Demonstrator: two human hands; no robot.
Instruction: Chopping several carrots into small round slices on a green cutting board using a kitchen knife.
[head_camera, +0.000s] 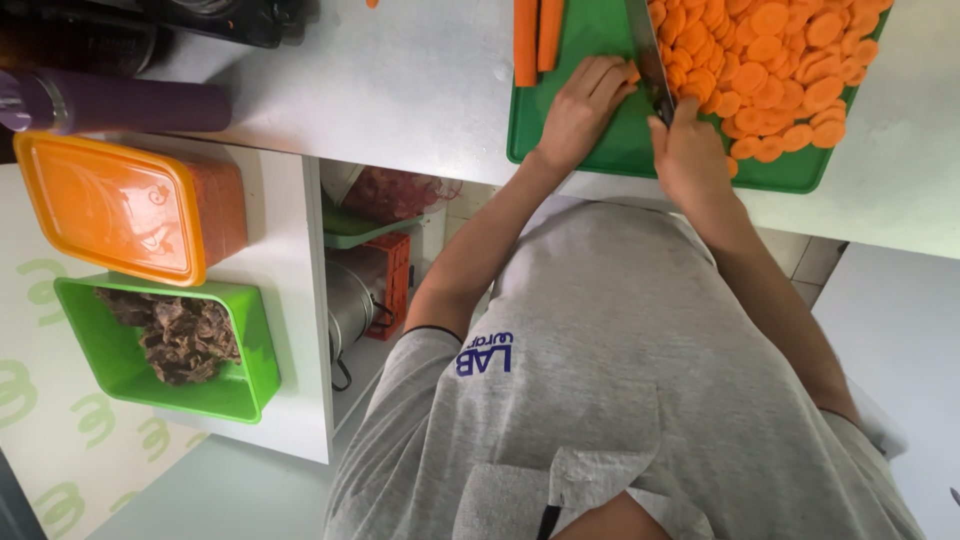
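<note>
A green cutting board (600, 150) lies on the white counter (400, 80). My left hand (580, 110) presses a short orange carrot piece (632, 72) down on the board, fingers curled over it. My right hand (685, 150) grips the handle of a knife, whose blade (648, 45) stands right against the carrot piece. A big heap of round carrot slices (770, 70) covers the board to the right of the blade. Two peeled whole carrots (535, 35) lie on the board's left part, apart from my hands.
On a lower white shelf at the left stand an orange lidded box (120, 205) and a green tub (240, 390) holding dark shredded matter. A purple bottle (110, 100) lies on the counter edge. Under the counter are a red crate (395, 280) and a metal pot (350, 300).
</note>
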